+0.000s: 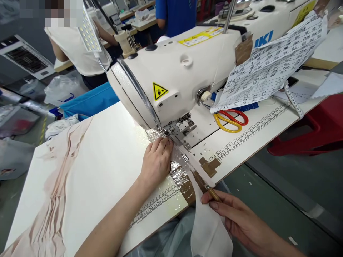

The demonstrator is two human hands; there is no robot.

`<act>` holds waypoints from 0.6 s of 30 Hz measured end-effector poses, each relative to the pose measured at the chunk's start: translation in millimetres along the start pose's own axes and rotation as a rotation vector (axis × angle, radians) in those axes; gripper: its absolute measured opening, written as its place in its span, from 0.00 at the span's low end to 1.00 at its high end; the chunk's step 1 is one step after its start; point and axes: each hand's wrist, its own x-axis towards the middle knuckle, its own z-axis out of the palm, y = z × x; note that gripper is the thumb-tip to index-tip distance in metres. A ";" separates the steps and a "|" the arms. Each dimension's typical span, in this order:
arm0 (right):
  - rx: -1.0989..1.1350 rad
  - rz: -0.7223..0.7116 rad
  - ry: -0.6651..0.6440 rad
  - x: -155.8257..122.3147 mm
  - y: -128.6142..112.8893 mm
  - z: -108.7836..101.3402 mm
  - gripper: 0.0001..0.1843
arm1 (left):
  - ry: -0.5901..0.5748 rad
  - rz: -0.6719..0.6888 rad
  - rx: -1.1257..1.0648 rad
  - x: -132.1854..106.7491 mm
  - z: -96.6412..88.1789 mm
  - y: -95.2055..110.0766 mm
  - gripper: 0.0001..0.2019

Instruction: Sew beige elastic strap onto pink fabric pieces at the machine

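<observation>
Steadying white cloth (210, 228) at the sewing machine (182, 67)

Trailing the white cloth from the metal foot (166, 132) down past the worktop (107, 157) edge. Pressing the left hand (157, 160) close by the foot, not showing whether gripping anything. Pinching a wooden-handled tool (213, 193) in the right hand (237, 211) with a narrow grip. Possibly risking a caught fingertip by resting so close, or skewing by dragging loose cloth.

We note a sewing workshop: industrial sewing machine (184, 67) on ruler-marked counter (99, 160), pleated pink fabric (57, 192) alongside, people (77, 53) and further counters (143, 24) behind.
</observation>
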 end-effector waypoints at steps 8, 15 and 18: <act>-0.229 -0.196 0.277 7.9 9.5 -22.1 0.16 | -0.025 0.038 -0.016 -3.4 -4.4 4.9 0.21; -0.353 -0.392 0.165 22.2 -0.5 -11.1 0.12 | -0.009 0.010 0.014 0.9 -4.7 7.7 0.20; -0.379 -0.392 0.160 31.6 -11.3 -10.2 0.11 | 0.037 -0.003 -0.001 5.0 -0.7 4.5 0.19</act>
